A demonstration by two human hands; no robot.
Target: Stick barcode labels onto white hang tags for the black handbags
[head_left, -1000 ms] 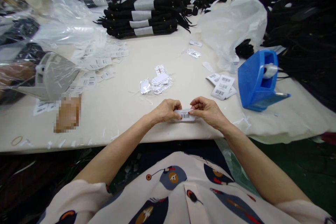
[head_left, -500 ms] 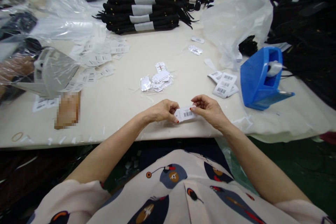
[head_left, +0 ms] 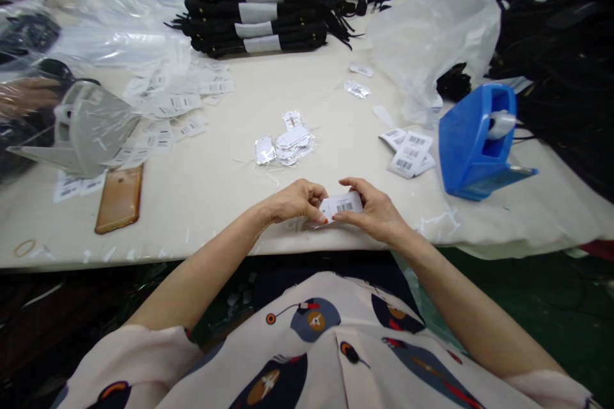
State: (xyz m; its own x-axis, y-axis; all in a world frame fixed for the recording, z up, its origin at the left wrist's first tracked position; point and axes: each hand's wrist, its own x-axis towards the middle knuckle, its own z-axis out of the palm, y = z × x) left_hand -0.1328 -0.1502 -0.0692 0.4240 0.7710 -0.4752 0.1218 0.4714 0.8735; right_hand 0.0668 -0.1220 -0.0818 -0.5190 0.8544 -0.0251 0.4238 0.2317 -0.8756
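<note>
A white tag (head_left: 341, 205) with a barcode label lies between my hands near the table's front edge. My left hand (head_left: 298, 202) pinches its left end between thumb and fingers. Around its right end is my right hand (head_left: 374, 212), thumb on the lower side and index finger along the top. Just beyond the hands is a small pile of white tags (head_left: 293, 137) in clear wrapping. To the right, strips of barcode stickers (head_left: 410, 154) lie beside a blue tape dispenser (head_left: 472, 147).
Stacked black bundles with white bands (head_left: 254, 29) lie at the back. On the left are a grey dispenser (head_left: 89, 131), a phone (head_left: 119, 198), scattered labels (head_left: 175, 104) and a person's hand (head_left: 29, 97) behind plastic. A white plastic bag (head_left: 432, 32) sits back right.
My right hand has shifted from pinching the tag's upper right corner to spanning its right end, with the thumb moved left along the lower edge. My left hand keeps its hold.
</note>
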